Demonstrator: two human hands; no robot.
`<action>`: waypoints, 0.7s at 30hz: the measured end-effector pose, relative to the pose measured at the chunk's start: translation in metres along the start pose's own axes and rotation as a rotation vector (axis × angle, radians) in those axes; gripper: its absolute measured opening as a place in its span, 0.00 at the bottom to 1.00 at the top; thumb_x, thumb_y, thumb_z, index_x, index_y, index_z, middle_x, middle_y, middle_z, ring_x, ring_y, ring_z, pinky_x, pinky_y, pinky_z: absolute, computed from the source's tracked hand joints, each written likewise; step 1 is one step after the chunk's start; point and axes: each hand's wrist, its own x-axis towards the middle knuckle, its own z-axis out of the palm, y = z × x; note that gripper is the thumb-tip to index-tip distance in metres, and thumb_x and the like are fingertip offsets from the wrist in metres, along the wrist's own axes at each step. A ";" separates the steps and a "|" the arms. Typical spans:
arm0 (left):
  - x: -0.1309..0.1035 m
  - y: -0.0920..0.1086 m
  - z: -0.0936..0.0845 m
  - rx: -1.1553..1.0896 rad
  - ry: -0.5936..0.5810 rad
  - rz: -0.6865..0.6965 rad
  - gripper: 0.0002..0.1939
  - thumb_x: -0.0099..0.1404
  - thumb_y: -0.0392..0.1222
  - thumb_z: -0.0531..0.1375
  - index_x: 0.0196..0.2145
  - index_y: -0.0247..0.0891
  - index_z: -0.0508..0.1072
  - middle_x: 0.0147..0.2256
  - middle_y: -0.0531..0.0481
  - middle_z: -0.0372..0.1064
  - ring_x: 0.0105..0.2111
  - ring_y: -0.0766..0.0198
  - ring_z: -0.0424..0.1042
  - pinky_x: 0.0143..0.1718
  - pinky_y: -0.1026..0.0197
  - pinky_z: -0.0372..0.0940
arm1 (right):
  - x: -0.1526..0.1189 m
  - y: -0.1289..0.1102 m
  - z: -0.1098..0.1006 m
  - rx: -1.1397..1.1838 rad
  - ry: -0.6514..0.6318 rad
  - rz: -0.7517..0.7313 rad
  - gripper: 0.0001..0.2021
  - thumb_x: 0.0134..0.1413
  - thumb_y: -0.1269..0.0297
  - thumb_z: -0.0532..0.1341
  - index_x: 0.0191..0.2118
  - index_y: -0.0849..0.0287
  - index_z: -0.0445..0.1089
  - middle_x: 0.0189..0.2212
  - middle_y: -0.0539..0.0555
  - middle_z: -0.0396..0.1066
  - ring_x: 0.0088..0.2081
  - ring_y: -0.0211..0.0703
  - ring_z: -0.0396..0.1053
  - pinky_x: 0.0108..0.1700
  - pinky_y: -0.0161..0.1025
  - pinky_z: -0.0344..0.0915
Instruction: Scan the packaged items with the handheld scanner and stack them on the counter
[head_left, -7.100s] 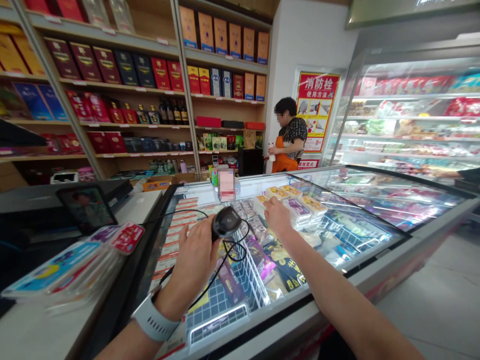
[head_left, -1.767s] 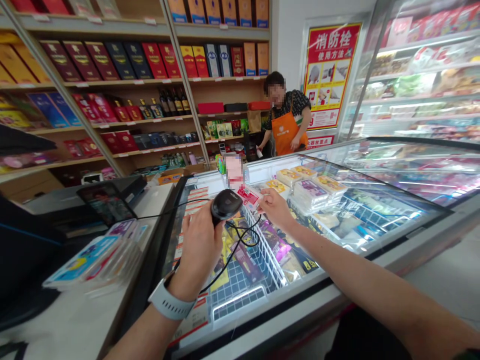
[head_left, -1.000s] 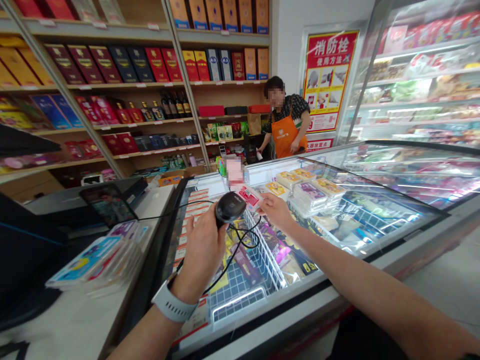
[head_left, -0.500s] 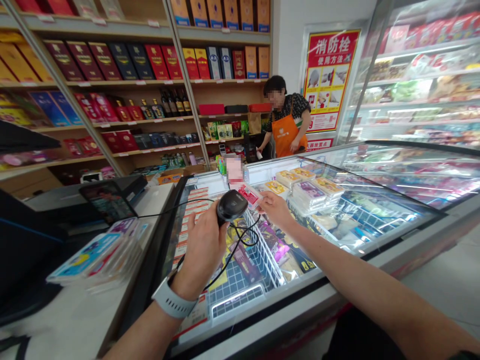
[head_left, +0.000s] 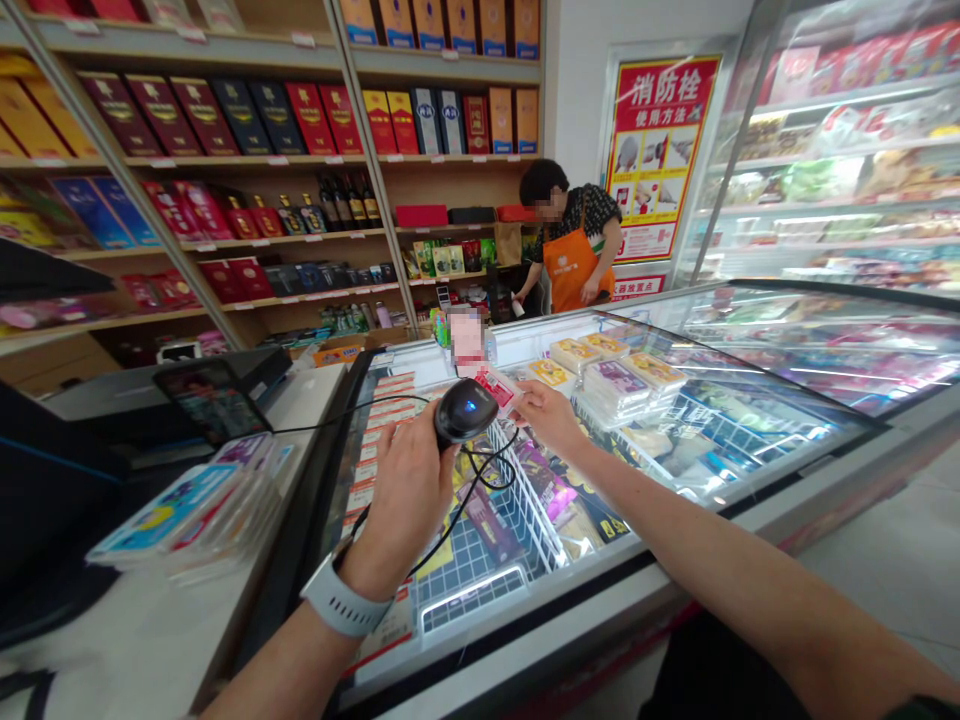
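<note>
My left hand (head_left: 409, 490), with a pale watch strap on its wrist, is wrapped round a black barcode scanner (head_left: 466, 408). A small blue light shows on top of the scanner, and its black cable loops over the freezer glass. Just right of the scanner, my right hand (head_left: 551, 415) pinches the edge of a red and white card-like pack (head_left: 495, 385). The scanner's head overlaps the pack's lower left part. Beyond my right hand, stacks of flat packs (head_left: 616, 390) with purple and yellow labels rest on the freezer.
Below my hands is a glass-topped freezer (head_left: 600, 600) holding wire baskets. On the left counter (head_left: 187, 640) are stacked flat packs (head_left: 176, 510) and a phone (head_left: 210, 400). A person in an orange apron (head_left: 574, 262) leans over behind the freezer, near shelves of boxes.
A blue light now shows on the scanner. The person in the apron has lowered their head. My hands have barely moved.
</note>
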 end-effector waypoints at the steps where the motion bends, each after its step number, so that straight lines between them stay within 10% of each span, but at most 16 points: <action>1: 0.000 0.000 0.000 0.004 0.004 0.000 0.24 0.67 0.39 0.51 0.59 0.32 0.58 0.52 0.36 0.69 0.52 0.48 0.68 0.59 0.42 0.54 | 0.000 -0.001 0.000 -0.003 0.000 0.000 0.15 0.51 0.59 0.61 0.44 0.59 0.70 0.26 0.48 0.74 0.29 0.37 0.73 0.31 0.34 0.73; 15: -0.002 -0.003 0.005 0.033 0.017 0.014 0.23 0.68 0.40 0.50 0.59 0.32 0.57 0.55 0.35 0.67 0.54 0.49 0.67 0.61 0.40 0.50 | 0.001 0.001 -0.001 -0.013 -0.010 -0.035 0.16 0.52 0.56 0.60 0.45 0.58 0.70 0.26 0.48 0.72 0.27 0.37 0.72 0.30 0.35 0.72; 21: -0.002 -0.003 0.004 0.023 0.016 0.019 0.23 0.68 0.40 0.49 0.59 0.32 0.58 0.56 0.34 0.66 0.55 0.47 0.66 0.60 0.39 0.50 | 0.010 -0.014 -0.031 -0.463 0.240 -0.352 0.14 0.57 0.61 0.58 0.47 0.58 0.72 0.38 0.55 0.73 0.34 0.41 0.71 0.41 0.40 0.71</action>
